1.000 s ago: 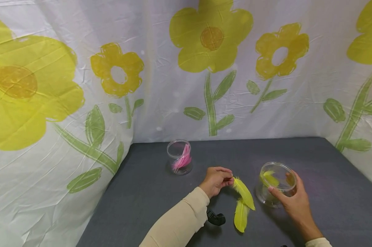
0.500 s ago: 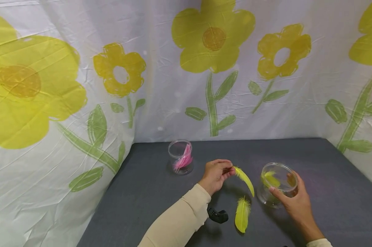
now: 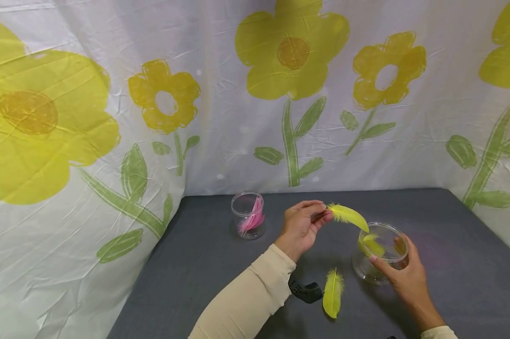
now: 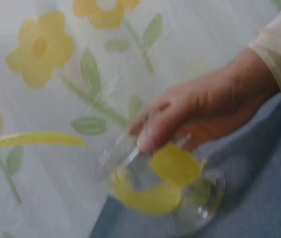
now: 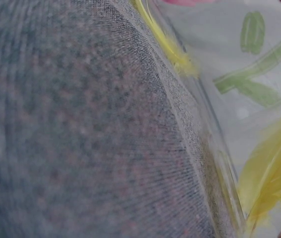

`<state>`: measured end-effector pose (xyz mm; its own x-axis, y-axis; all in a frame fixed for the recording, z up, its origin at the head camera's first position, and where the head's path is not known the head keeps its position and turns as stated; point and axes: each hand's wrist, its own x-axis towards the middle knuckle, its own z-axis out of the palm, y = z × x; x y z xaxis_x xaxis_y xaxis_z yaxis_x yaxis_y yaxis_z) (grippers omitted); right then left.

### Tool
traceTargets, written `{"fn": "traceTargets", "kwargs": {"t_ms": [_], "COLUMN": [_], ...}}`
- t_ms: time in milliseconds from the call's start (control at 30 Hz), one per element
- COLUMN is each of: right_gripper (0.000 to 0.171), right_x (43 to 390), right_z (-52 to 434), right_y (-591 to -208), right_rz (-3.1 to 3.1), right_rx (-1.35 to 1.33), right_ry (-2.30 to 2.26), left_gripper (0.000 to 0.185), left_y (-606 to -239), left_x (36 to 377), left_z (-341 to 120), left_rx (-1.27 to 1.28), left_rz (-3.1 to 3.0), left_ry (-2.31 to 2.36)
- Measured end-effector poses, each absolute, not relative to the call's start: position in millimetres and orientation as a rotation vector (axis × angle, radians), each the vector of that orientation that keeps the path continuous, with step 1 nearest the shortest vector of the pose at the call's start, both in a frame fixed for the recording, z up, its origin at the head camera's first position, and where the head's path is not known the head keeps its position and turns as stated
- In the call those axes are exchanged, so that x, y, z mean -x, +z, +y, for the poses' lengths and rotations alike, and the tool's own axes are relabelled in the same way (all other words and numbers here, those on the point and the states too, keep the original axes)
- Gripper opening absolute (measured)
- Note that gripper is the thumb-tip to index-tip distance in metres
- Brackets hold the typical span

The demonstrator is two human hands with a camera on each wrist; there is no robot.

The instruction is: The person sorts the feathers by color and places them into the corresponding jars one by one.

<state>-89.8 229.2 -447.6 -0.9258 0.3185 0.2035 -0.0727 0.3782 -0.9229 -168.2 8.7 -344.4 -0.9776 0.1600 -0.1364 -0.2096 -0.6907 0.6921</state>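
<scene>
A: Grey table (image 3: 428,212), flower-print sheet (image 3: 111,94) behind. Your left hand (image 3: 301,226) pinches a yellow feather (image 3: 349,215) by the quill, tip over the clear jar (image 3: 379,252).

B: Right hand (image 3: 403,278)?

A: Fingers curled round the jar. Likely mid-carry; next, lower the feather tip inside the rim.

A makeshift recording booth is showing here: flower-printed sheets (image 3: 238,94) are hanging (creased) around a grey cloth-covered table (image 3: 450,245).
</scene>
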Motion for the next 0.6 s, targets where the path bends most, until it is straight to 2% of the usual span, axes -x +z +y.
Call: {"fn": "traceTargets", "kwargs": {"t_ms": [267,600], "right_gripper": [0.099,0.099], "right_x": [89.4,90.6], "right_z": [230.3,227.7], "right_y": [-447.9,-446.9], "right_rz": [-2.316,-2.316], "right_rx": [0.243,0.239], "right_ry": [1.556,1.546], "left_gripper": [0.012,0.007], "left_y": [-330.1,-336.7], "left_x": [158.2,150.5], "left_z": [30.5,51.8], "left_rx": [0.059,0.083], "left_rz": [1.095,1.147], "left_ry": [2.726,2.727]}}
